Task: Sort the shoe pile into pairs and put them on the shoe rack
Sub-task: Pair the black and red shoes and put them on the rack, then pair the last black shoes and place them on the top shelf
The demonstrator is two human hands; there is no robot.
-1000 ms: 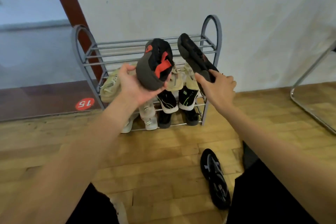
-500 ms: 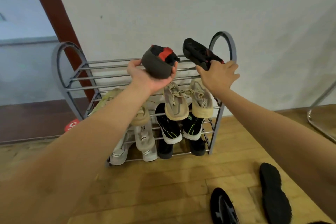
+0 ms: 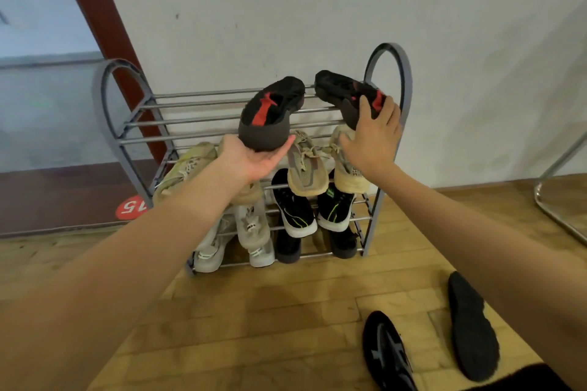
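Both black-and-red knit sneakers are now lying on the top rails of the grey metal shoe rack (image 3: 390, 73), lower than half a second ago. Left hand (image 3: 254, 159) is cupping the heel of the left sneaker (image 3: 270, 111) from below, fingers relaxed. Right hand (image 3: 373, 133) is gripping the right sneaker (image 3: 341, 90), thumb curled into its collar. Two black shoes (image 3: 470, 324) are lying on the wooden floor (image 3: 254, 311).
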